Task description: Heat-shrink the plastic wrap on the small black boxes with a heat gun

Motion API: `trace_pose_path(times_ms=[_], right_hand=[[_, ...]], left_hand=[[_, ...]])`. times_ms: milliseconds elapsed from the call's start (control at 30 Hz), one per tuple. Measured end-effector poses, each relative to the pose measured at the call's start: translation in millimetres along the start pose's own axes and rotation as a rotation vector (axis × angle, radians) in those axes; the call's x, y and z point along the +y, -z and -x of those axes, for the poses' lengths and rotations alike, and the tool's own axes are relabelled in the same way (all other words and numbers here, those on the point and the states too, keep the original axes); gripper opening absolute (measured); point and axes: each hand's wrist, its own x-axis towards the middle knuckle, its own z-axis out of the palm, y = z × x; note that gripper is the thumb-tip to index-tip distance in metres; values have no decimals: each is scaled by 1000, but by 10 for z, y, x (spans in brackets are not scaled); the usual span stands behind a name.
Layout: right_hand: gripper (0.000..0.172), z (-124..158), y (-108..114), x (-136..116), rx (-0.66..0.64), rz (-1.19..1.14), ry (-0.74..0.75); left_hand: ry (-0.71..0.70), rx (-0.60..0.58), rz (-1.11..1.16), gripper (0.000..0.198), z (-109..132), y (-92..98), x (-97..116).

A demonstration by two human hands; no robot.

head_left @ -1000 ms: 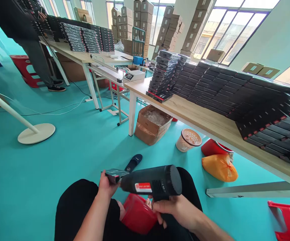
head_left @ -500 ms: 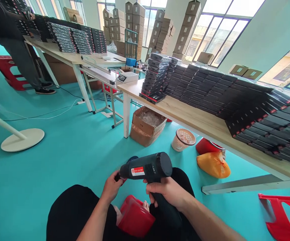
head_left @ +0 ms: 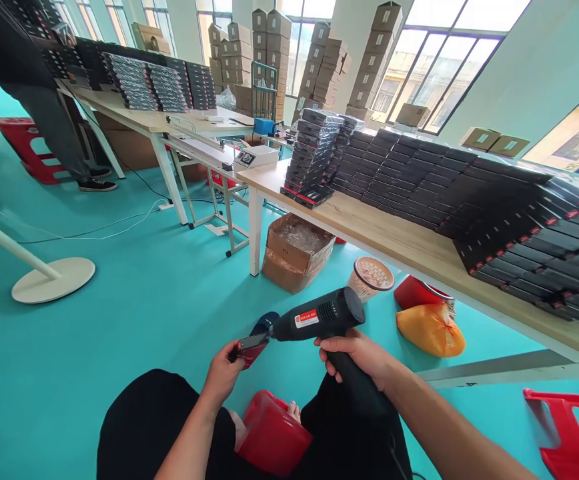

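Observation:
My right hand (head_left: 358,357) is wrapped round the handle of a black heat gun (head_left: 319,320) with a red label; its nozzle points left. My left hand (head_left: 224,373) is closed on a small flat black and red box (head_left: 250,345), held just in front of the nozzle tip. Both hands are above my lap in black trousers. A red plastic stool (head_left: 274,433) shows between my knees, with a bare foot on it.
A long wooden table (head_left: 404,247) on the right carries rows of black boxes (head_left: 469,193) and a wrapped stack (head_left: 314,157). Below it are a cardboard box (head_left: 297,253), a round basket (head_left: 371,277) and an orange bag (head_left: 430,330). A person (head_left: 44,100) stands far left. A stand base (head_left: 54,279) sits on the teal floor.
The heat gun has moved up and to the right, further from me. The small box, hidden behind the gun half a second ago, now shows at the nozzle tip.

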Motion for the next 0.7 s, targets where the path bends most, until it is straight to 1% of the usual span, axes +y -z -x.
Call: trace_pose_path(times_ms=[100,233,300,367,433,500,633,700], right_hand=[[29,7,23,-6,-59,-3,-11],[20,27,-33,-7,-50,25,2],[20,34,-55,0,-67,29,1],[21,30,-55,7,-74,26,10],[21,9,-40,1,-42,14,35],[22,-25,-27,-26,-15,-8,48],[27,-100,-63,-116,-77,-55,32],[27,-122,-104,-147,-116,-60,27]], left_hand=[[-10,14,-3,36,-2,-19,31],[-10,9,1,34,1,-23,72],[-3,-3,15,33,15,-21,94],[47,-6,36,34,40,-23,127],[117,24,68,37,73,-33,174],[171,64,139,35,105,-50,229],[288,93,366,19,143,-88,327],[353,114,435,16,151,-98,366]])
